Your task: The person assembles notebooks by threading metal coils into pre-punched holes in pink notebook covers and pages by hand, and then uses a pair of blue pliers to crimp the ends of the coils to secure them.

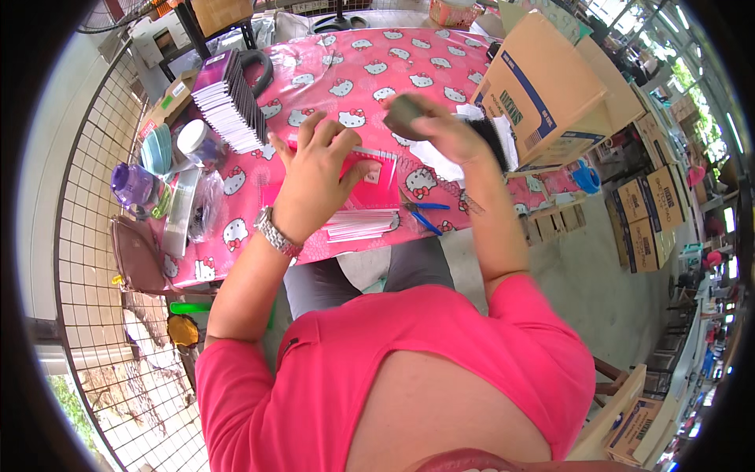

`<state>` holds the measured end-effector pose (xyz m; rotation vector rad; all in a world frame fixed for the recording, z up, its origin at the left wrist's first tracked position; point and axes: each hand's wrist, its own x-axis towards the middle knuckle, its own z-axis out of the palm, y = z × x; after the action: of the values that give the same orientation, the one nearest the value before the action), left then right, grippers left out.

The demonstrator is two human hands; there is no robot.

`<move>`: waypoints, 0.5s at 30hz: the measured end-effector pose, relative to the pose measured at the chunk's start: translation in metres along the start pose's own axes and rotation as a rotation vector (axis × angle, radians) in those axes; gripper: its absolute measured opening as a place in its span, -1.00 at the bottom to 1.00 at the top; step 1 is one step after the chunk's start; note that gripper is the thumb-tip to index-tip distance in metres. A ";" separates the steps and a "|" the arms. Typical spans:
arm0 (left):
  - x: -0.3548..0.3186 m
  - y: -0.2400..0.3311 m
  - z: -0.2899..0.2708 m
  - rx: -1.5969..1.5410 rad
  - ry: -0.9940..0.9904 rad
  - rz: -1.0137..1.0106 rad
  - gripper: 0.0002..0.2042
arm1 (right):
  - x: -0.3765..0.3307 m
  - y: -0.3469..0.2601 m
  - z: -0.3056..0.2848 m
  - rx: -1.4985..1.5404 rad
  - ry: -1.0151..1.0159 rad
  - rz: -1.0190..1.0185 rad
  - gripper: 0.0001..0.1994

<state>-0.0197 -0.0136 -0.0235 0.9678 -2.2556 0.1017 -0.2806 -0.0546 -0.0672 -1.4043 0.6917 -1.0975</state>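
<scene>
My left hand (314,169), with a metal watch at the wrist, presses on a bright pink notebook cover (376,187), fingers spread and thumb bent over it. A row of spiral holes or wire runs along that cover's far edge. My right hand (454,135) is raised to the right, closed around a dark olive block-like object (404,116); motion blurs it and its exact kind does not show. White page edges of a small notebook stack (362,224) lie nearest me. Blue-handled pliers (425,212) rest to the right of it.
A tall stack of dark-covered notebooks (230,102) stands at the back left beside a black tape roll (258,72). Jars (200,144), a purple container (134,187) and a brown pouch (140,256) line the left. An open cardboard box (543,86) occupies the right, near black wire coils (489,141).
</scene>
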 end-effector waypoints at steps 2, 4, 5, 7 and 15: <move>0.010 0.005 0.002 -0.091 -0.049 0.021 -0.68 | -0.013 -0.039 0.005 0.017 -0.271 -0.029 -0.44; 0.016 0.005 0.001 -0.177 -0.110 0.047 -0.67 | -0.015 -0.062 0.009 -0.153 -0.356 0.052 -0.43; 0.015 0.002 0.006 -0.122 -0.041 0.092 -0.65 | -0.015 -0.071 0.012 -0.332 -0.289 0.147 -0.43; 0.015 0.001 0.005 -0.167 -0.028 0.090 -0.64 | -0.020 -0.068 0.014 -0.032 -0.248 0.066 -0.45; 0.017 -0.015 -0.005 -0.394 0.031 0.052 -0.65 | 0.001 -0.077 0.019 0.168 -0.503 -0.093 -0.48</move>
<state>-0.0154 -0.0333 -0.0122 0.6916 -2.1608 -0.2931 -0.2772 -0.0348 0.0098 -1.4964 0.1697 -0.8019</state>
